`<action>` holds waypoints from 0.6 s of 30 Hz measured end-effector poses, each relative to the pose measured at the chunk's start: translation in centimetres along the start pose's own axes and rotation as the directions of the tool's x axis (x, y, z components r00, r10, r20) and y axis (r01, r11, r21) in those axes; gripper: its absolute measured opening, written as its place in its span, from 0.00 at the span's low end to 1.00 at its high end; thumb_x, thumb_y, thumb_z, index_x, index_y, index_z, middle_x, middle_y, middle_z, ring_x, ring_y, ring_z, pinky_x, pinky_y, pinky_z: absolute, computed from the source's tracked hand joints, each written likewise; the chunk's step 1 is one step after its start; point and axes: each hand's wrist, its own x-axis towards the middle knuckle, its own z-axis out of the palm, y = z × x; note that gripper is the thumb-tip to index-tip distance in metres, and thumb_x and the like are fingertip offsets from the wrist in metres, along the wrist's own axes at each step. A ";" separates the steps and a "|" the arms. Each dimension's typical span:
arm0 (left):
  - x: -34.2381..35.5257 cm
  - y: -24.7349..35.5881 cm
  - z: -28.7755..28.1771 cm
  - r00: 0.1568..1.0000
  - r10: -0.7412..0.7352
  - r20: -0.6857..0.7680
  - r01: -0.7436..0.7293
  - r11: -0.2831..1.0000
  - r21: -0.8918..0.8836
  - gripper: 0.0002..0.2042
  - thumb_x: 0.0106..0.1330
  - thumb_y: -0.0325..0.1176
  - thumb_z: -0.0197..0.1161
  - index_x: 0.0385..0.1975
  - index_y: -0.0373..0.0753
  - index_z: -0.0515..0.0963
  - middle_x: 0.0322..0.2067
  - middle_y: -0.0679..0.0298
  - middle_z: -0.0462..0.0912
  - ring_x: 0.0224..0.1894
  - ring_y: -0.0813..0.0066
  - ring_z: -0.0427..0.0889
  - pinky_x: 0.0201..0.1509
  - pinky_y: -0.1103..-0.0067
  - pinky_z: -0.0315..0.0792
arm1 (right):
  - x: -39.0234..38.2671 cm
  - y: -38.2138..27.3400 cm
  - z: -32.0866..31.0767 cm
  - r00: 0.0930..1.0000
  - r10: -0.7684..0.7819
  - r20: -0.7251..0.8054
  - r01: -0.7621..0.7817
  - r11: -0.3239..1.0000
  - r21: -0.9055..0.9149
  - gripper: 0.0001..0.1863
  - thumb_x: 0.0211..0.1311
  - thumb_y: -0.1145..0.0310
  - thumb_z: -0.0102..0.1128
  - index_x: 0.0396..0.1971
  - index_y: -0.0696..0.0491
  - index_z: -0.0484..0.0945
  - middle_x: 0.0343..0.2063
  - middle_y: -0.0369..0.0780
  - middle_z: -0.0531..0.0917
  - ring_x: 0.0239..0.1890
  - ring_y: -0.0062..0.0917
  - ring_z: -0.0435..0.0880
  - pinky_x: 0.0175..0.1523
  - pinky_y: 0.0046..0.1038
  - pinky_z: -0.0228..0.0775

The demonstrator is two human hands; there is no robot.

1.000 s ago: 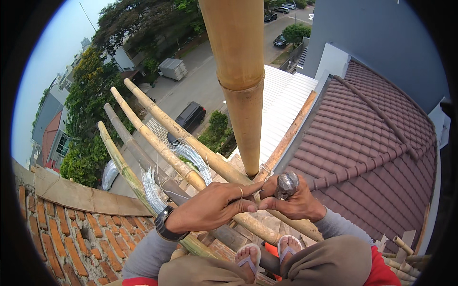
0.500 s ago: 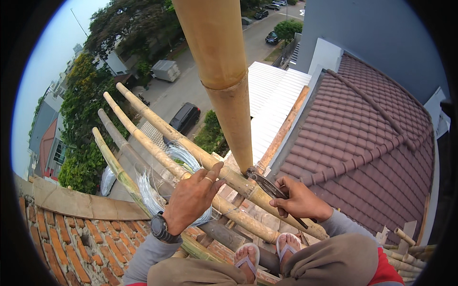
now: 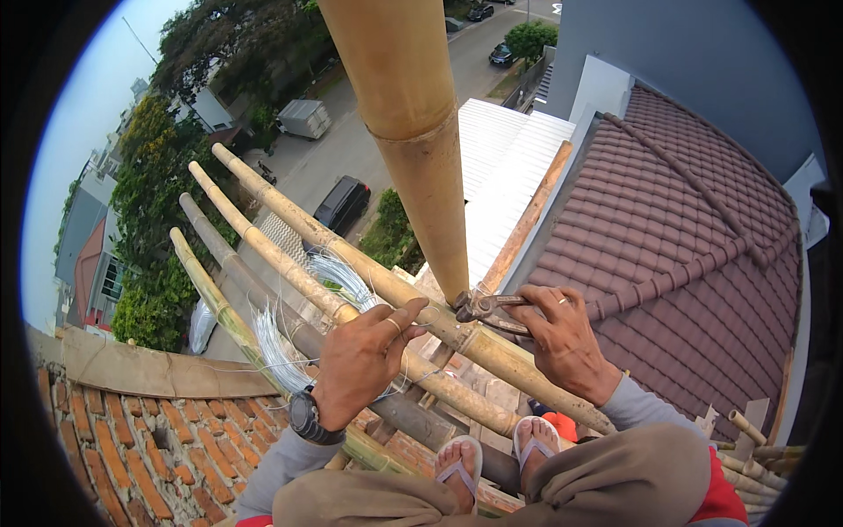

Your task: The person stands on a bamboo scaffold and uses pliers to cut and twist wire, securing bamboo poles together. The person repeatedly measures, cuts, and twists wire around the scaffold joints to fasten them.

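Note:
My right hand (image 3: 565, 344) grips the handles of metal pincers (image 3: 496, 307). Their jaws sit at the foot of a thick upright bamboo pole (image 3: 428, 189), where it meets a horizontal bamboo pole (image 3: 351, 255). My left hand (image 3: 362, 362), with a watch on its wrist, is closed over the horizontal poles just left of that joint. Thin wire (image 3: 434, 309) shows by its fingertips, and its grip on the wire is partly hidden. Bundles of silvery wire (image 3: 279, 351) hang over the poles beside my left hand.
My sandalled feet (image 3: 458, 465) stand on the bamboo poles, high above a street with a dark van (image 3: 342, 204). A brick wall (image 3: 132, 439) lies at left. A brown tiled roof (image 3: 667, 263) and white corrugated roofing (image 3: 509, 158) lie at right. Something orange-red (image 3: 560, 427) shows below the poles.
My right hand has moved up and turned over the pincers, swinging their handles up beside the joint. My left hand has shifted slightly right. The orange-red thing has come into sight below.

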 end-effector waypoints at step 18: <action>-0.5 1.2 2.2 0.993 0.015 0.119 -0.035 0.986 0.166 0.16 0.69 0.39 0.66 0.55 0.50 0.84 0.26 0.67 0.80 0.23 0.64 0.81 0.24 0.69 0.72 | -0.3 -0.6 1.1 0.992 -0.094 0.088 0.125 0.869 -0.478 0.22 0.72 0.66 0.48 0.61 0.60 0.76 0.71 0.45 0.61 0.76 0.41 0.54 0.80 0.61 0.31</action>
